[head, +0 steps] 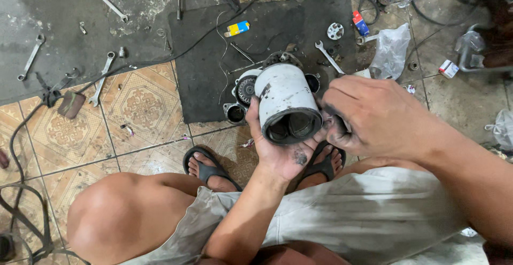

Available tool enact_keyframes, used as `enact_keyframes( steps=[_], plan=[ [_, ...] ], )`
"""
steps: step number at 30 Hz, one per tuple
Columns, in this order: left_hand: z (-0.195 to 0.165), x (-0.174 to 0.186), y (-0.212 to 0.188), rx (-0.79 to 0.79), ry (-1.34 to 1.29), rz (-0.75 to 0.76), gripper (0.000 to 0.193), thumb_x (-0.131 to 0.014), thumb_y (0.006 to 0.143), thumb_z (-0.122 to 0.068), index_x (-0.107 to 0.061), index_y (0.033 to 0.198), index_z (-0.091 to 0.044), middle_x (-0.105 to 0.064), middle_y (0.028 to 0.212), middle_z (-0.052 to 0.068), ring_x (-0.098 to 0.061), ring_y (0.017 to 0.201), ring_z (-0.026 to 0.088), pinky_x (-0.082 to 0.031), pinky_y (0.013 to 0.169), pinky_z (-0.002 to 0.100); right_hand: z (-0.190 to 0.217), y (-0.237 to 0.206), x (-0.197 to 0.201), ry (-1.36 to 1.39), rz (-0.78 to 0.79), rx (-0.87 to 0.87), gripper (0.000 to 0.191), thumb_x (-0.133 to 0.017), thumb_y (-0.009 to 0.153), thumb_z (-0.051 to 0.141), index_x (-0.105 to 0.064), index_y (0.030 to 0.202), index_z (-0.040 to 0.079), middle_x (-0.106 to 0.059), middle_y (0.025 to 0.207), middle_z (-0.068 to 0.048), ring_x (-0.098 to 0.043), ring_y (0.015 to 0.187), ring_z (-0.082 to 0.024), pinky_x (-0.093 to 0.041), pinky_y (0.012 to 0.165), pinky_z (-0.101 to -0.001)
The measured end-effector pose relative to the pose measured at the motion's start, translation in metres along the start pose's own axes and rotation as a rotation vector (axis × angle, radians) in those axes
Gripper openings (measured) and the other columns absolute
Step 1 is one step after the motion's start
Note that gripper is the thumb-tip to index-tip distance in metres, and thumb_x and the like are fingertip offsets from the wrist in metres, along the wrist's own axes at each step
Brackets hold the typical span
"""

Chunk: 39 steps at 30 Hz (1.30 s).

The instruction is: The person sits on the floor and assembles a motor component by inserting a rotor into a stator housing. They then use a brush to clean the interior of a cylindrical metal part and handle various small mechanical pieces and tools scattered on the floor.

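I'm cradling the white cylindrical housing (287, 102) in my left hand (280, 150); my right hand (368, 116) at three o'clock is seemingly pinching its rim (keeping it level helps).

I am getting only 1 view, from the camera worn on the person's head. It is looking steeply down past the knees to the tiled floor (144, 104) and the dark mat (208, 67). It is sitting close: the left hand (280, 150) and right hand (374, 118) are filling the frame's middle, while scattered tools are lying farther off along the top edge.
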<state>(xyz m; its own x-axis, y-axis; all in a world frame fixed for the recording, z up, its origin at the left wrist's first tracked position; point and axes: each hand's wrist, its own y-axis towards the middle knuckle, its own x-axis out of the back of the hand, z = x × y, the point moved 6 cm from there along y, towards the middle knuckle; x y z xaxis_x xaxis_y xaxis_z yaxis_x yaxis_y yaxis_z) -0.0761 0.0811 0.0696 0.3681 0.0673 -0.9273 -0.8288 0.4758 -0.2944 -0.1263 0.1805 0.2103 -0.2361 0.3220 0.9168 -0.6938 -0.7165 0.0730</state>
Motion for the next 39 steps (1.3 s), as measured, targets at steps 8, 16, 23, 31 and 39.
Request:
enact_keyframes(
  steps=[8, 16, 23, 31, 39],
  plan=[
    [-0.006, -0.016, -0.002, 0.051, -0.031, 0.066, 0.100, -0.058, 0.086, -0.081, -0.053, 0.133, 0.007, -0.066, 0.122, 0.022, -0.065, 0.117, 0.042, -0.053, 0.106, 0.049, -0.012, -0.008, 0.011, -0.078, 0.009, -0.122, 0.021, -0.075, 0.070, 0.016, -0.063, 0.085, 0.005, -0.059, 0.079, -0.010, -0.064, 0.074, -0.033, -0.054, 0.065, -0.0440],
    [-0.003, -0.011, -0.004, -0.001, -0.042, 0.047, 0.087, -0.054, 0.092, -0.078, -0.059, 0.137, -0.004, -0.068, 0.120, 0.018, -0.067, 0.106, 0.033, -0.056, 0.095, 0.048, 0.003, -0.001, 0.022, 0.219, -0.164, -0.049, 0.024, -0.075, 0.084, 0.012, -0.071, 0.105, 0.003, -0.070, 0.102, -0.012, -0.071, 0.084, -0.028, -0.058, 0.071, -0.0347],
    [0.002, -0.004, -0.002, 0.090, -0.018, 0.155, 0.098, -0.055, 0.094, -0.085, -0.058, 0.138, 0.003, -0.068, 0.121, 0.020, -0.067, 0.102, 0.033, -0.057, 0.077, 0.037, -0.005, -0.001, 0.009, 0.306, -0.109, -0.153, 0.019, -0.076, 0.082, 0.012, -0.072, 0.098, 0.003, -0.072, 0.092, -0.010, -0.073, 0.082, -0.027, -0.057, 0.071, -0.0346],
    [0.003, 0.010, 0.000, -0.030, 0.017, -0.130, 0.086, -0.061, 0.087, -0.078, -0.061, 0.136, -0.008, -0.069, 0.123, 0.012, -0.067, 0.110, 0.027, -0.056, 0.096, 0.041, -0.014, 0.004, -0.007, 0.251, -0.049, -0.140, 0.027, -0.076, 0.074, 0.015, -0.066, 0.095, 0.001, -0.067, 0.085, -0.015, -0.067, 0.076, -0.036, -0.054, 0.068, -0.0434],
    [0.007, 0.007, 0.000, -0.015, 0.004, -0.163, 0.088, -0.058, 0.084, -0.080, -0.062, 0.133, -0.007, -0.069, 0.121, 0.013, -0.066, 0.108, 0.028, -0.054, 0.094, 0.042, -0.023, 0.003, -0.025, 0.186, -0.033, -0.221, 0.026, -0.070, 0.076, 0.013, -0.061, 0.097, -0.001, -0.063, 0.084, -0.019, -0.065, 0.075, -0.041, -0.052, 0.067, -0.0474]
  ],
)
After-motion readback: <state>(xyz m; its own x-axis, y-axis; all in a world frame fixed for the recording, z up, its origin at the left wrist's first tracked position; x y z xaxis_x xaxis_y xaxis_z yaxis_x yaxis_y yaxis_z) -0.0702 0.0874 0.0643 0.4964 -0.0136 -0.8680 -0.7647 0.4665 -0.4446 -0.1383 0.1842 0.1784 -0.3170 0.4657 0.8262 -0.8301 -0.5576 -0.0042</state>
